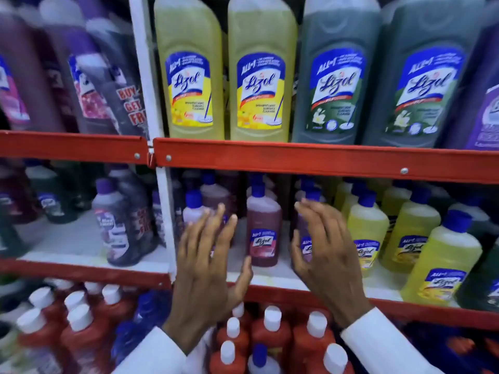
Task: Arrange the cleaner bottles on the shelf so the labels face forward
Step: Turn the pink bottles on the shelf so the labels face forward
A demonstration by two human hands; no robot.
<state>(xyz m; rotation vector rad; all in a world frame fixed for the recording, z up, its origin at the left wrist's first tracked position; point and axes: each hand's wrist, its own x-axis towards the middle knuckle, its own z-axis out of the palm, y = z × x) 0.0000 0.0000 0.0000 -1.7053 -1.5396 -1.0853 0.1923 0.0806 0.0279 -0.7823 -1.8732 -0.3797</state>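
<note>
1. Both of the person's hands are raised in front of the middle shelf, with a reddish-brown cleaner bottle standing in the gap between them. Its long axis is upright, blue cap at 12 o'clock, and its label already looks out toward the aisle.

2. From the left hand, that bottle lies at about 2 o'clock. The fingers are spread apart and holding nothing; the thumb tip sits just beside the bottle's lower left corner, but I cannot tell whether it touches.

3. From the right hand, the same bottle lies at 9 o'clock, a little further off. These fingers are also apart and loosely curved. They sit in front of a purple bottle, whose label peeks out past the thumb; whether the hand is gripping it or only hovering is hidden from where I stand.

4. By my reckoning the left hand is nearer the reddish-brown bottle and the right nearer the purple one, so the next grasp probably turns on closing inward around one of those upright bodies and twisting it about its vertical axis.

5. As for the shelves as containers: the middle shelf also holds small yellow bottles at 3 o'clock. The top shelf carries large yellow bottles and large dark green bottles, labels forward. Below, red bottles with white caps are packed tight.
</note>
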